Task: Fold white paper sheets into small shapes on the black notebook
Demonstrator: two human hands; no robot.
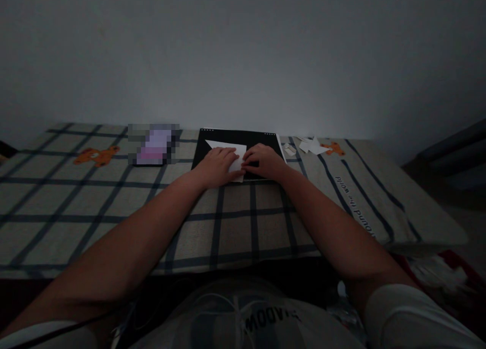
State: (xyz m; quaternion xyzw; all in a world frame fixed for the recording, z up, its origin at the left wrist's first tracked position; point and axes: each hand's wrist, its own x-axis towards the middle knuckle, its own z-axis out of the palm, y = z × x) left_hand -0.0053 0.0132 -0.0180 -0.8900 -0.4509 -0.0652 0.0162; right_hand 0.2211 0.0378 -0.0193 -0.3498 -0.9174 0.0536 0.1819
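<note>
A white sheet of paper (230, 150), partly folded into an angled shape, lies on a black pad (236, 138) at the far side of the checked cloth. My left hand (216, 166) rests flat on the paper's left part with fingers laid on it. My right hand (263, 160) presses down on the paper's right edge, fingers curled together against it. Both hands touch each other near the paper's middle.
The checked cloth (114, 202) with orange bear prints covers the surface. A blurred pink and purple object (154, 144) lies left of the pad. Several white paper scraps (312, 145) lie right of it. A plain wall stands behind.
</note>
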